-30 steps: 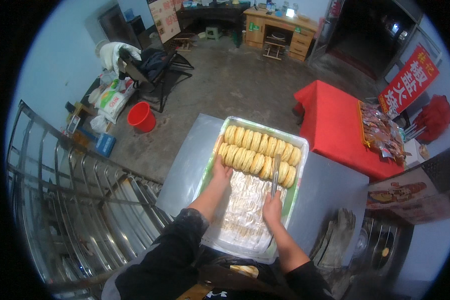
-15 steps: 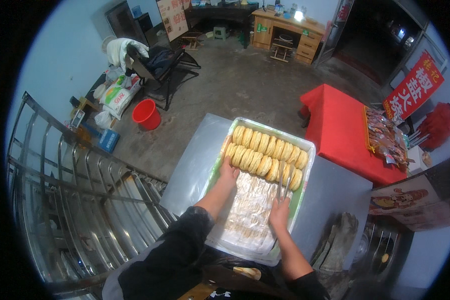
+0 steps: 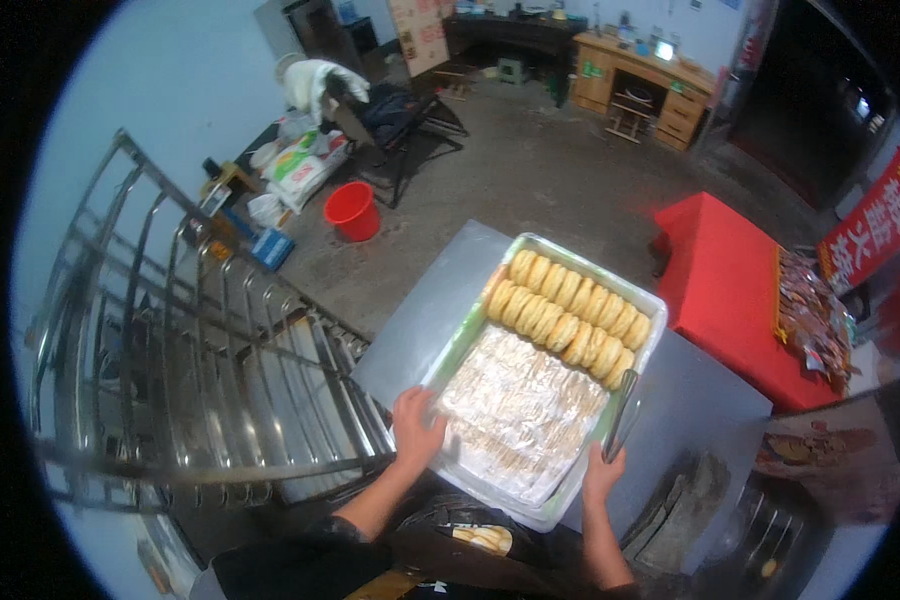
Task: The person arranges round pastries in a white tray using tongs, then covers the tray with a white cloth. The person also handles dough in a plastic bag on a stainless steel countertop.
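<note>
The left hand (image 3: 415, 432) clasps the near left rim of a long metal tray (image 3: 456, 345); across from it the right hand (image 3: 602, 474) closes on the tray's right rim together with a pair of metal tongs (image 3: 622, 415) (its fingers are too small to read singly). Between the hands lies crinkled foil lining (image 3: 520, 410). Beyond the grip, at the tray's far end, two rows of golden round pastries (image 3: 568, 310) stand on edge. The tray rests on a grey metal table (image 3: 715, 400). Well beyond sit a red bucket (image 3: 352, 211) and a red-covered table (image 3: 725, 280).
</note>
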Demonstrator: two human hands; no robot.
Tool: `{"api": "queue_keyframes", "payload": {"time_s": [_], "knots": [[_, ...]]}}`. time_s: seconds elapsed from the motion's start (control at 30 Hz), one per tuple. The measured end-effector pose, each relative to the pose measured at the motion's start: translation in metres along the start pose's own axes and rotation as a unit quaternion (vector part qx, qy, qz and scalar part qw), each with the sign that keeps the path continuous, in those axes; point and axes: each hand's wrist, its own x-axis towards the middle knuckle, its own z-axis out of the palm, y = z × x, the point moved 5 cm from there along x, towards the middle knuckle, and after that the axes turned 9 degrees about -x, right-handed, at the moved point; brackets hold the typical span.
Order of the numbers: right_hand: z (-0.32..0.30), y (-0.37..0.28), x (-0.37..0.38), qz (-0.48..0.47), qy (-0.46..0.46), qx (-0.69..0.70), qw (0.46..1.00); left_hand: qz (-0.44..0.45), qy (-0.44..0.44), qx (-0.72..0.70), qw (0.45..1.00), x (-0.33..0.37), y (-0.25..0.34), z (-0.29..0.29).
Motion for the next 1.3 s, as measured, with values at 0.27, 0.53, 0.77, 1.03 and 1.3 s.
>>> {"api": "queue_keyframes", "payload": {"time_s": [0.27,0.53,0.77,1.03,1.3], "knots": [[0.007,-0.009,0.008,-0.074,-0.07,-0.089,0.991,-0.125,0.105,-0.002,0.987,-0.17,-0.031,-0.047],[-0.014,-0.002,0.039,-0.123,-0.117,-0.083,0.982,-0.334,0.417,-0.167,0.829,-0.308,-0.034,-0.051],[-0.016,-0.004,0.054,-0.13,-0.138,-0.117,0.975,-0.37,0.517,-0.123,0.762,-0.284,-0.011,-0.024],[-0.013,-0.01,0.053,-0.138,-0.125,-0.104,0.977,-0.373,0.517,-0.101,0.764,-0.271,-0.019,-0.043],[-0.012,-0.002,0.051,-0.158,-0.118,-0.124,0.972,-0.357,0.527,-0.056,0.769,-0.267,-0.082,-0.117]]}}
